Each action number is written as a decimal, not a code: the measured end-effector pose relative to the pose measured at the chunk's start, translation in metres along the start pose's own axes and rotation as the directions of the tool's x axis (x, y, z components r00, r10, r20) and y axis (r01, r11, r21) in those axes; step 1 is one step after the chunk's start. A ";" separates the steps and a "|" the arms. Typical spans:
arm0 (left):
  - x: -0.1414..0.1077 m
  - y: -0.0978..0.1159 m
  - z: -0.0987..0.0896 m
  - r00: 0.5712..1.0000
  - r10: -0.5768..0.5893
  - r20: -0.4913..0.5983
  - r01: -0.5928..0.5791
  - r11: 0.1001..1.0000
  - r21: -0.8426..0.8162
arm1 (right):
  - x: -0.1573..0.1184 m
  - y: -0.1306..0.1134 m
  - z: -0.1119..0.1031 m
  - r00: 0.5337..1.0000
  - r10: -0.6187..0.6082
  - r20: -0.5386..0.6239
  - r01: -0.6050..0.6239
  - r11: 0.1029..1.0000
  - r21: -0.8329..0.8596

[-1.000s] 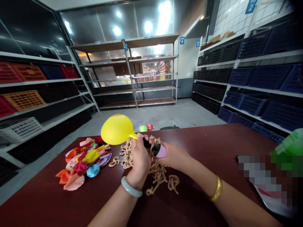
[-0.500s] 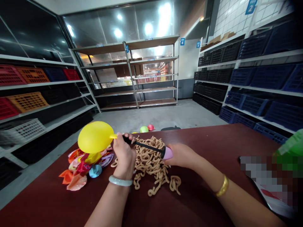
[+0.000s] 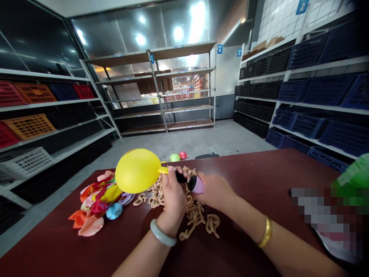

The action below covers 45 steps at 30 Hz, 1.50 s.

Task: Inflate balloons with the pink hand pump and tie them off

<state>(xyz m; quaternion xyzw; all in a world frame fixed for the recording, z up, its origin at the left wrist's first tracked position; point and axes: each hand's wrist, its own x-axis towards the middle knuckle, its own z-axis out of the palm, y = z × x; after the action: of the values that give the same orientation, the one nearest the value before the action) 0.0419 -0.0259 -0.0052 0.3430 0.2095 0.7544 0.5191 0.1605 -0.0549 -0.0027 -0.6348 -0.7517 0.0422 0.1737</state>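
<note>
The left hand (image 3: 174, 198) hides the middle of the balloon pump (image 3: 198, 185), and the fingertips of the right hand (image 3: 216, 190) are out of sight. The inflated yellow balloon (image 3: 138, 171) covers some limp balloons (image 3: 93, 202) toward eight o'clock. Toward four, pixelation obscures a flat object (image 3: 321, 217); at three, the right edge cuts off a green plastic item (image 3: 356, 173). Shelf labels (image 3: 178, 46) at twelve are too small to read.

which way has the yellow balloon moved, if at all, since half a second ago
Yes, rightward: judged against the heap of limp balloons, the yellow balloon now sits nearer the right hand.
</note>
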 end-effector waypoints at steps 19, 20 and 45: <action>0.033 0.001 -0.026 0.983 0.017 -0.185 -0.027 0.998 -0.053 | 0.004 0.018 -0.004 1.000 -0.017 0.015 0.020 0.979 -0.201; 0.026 -0.005 -0.021 0.986 -0.001 -0.169 -0.008 0.999 -0.051 | 0.003 0.016 -0.003 1.000 -0.013 0.016 0.016 0.982 -0.188; 0.058 0.026 -0.045 0.978 0.110 -0.175 -0.129 0.986 -0.101 | 0.010 0.029 0.001 0.997 -0.077 0.018 0.079 0.968 -0.236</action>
<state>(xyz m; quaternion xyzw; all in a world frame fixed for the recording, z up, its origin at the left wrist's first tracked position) -0.0215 0.0201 -0.0006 0.2604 0.1891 0.8212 0.4713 0.1861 -0.0398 -0.0104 -0.6209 -0.7764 -0.0520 0.0951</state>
